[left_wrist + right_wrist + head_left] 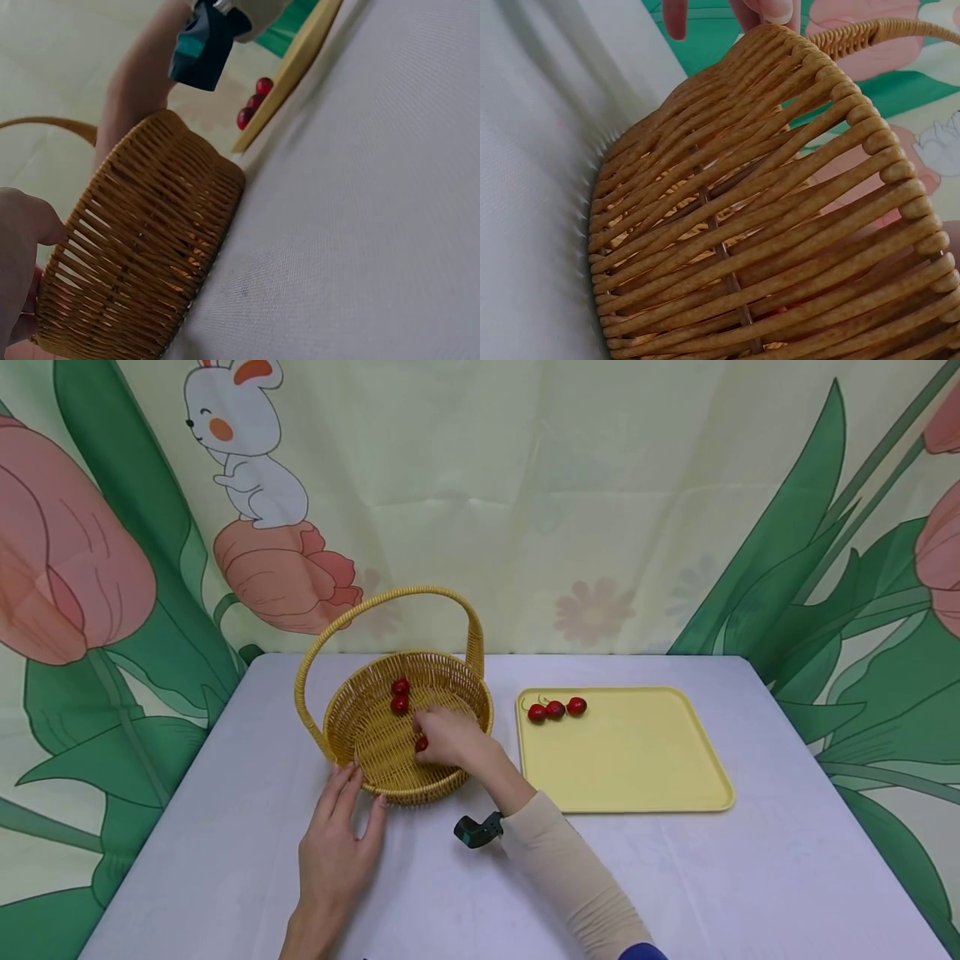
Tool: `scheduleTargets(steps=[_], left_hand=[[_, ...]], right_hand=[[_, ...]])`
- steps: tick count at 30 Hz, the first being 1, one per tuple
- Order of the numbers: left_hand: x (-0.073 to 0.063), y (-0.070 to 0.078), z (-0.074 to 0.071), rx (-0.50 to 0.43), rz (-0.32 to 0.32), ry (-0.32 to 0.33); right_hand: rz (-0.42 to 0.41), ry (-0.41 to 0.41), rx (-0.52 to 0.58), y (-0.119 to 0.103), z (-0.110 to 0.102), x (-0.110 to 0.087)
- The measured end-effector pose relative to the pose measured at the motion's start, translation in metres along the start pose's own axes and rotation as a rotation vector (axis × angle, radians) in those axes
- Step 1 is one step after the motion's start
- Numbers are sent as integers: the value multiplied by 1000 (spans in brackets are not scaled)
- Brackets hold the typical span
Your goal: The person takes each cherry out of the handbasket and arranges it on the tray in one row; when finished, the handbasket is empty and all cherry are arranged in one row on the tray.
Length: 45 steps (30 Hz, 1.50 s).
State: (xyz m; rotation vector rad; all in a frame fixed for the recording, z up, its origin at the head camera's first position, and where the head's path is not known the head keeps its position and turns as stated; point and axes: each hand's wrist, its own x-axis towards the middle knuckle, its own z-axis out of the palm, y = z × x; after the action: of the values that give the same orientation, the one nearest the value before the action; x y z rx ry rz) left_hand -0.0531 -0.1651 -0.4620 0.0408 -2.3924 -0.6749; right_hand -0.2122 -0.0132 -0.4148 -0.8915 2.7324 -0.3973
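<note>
A round wicker basket (pixel 375 752) with a tall arched handle stands on the table, tilted in neither wrist view beyond the camera's own slant. Inside it, my right hand (pixel 453 739) pinches a dark red cherry (pixel 422 743) between thumb and fingers. Two more cherries (pixel 400 696) lie together towards the back of the basket. My left hand (pixel 337 839) rests its extended fingers and thumb against the basket's near left rim. In the left wrist view the left thumb (pixel 46 223) touches the wicker. The basket wall hides most of the right hand's work in the right wrist view.
A yellow rectangular tray (pixel 630 768) lies right of the basket, with three stemmed cherries (pixel 555 709) at its back left corner. A dark wrist-camera mount (pixel 477 831) hangs beneath the right wrist. Behind the white-covered table (pixel 750 877) rises a printed curtain (pixel 600 510).
</note>
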Motion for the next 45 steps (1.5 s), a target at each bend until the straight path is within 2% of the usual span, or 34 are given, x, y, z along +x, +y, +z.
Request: scheduleTargets(steps=[7,12,16,23,28,36,45], left_hand=[[-1,1,-2,-8,8,10],[0,1,-2,-3,12,12],[-1,1,-2,-3,16,14],[-1,0,-2,-7,19,11],[-1,-1,-1,-8,20,10],[-1,0,-1,-11,14,11],[-1,-1,-1,-10,14,9]], right_hand=[[-12,-48,47,0,0,0],[-38,-44,48,0,0,0],[-86,-10,66,1,-1,-2],[-158,46,158,0,-8,-10],[-193,115,183,-1,-12,-16],[-214,208,203,1,-24,-30],[-197,251,269,13,-34,-44]])
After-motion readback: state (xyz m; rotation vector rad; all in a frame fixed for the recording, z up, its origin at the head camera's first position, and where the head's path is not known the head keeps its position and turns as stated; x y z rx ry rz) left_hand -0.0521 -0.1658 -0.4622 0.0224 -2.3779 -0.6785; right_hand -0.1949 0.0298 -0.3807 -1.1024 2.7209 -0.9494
